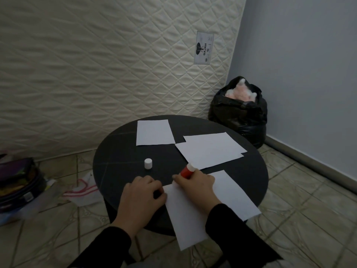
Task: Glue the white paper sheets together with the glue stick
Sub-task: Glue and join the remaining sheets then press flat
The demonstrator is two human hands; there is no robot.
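Note:
A round black table (119, 157) carries several white paper sheets. The nearest sheet (228, 198) hangs over the table's front edge. My right hand (195, 185) lies on it and grips a red glue stick (187, 171), whose white end points away from me. My left hand (142, 195) rests with curled fingers at this sheet's left edge; whether it pinches the paper is unclear. Two overlapping sheets (210, 150) lie at the middle right and a single sheet (154, 132) at the back. The white cap (148, 163) stands upright on the table, left of the glue stick.
A quilted mattress (96, 64) leans upright behind the table. A black bag (239, 115) with pink stuffing sits in the right corner against a blue wall. On the tiled floor at the left lie stacked bags (17, 186) and a white-and-red plastic bag (85, 190).

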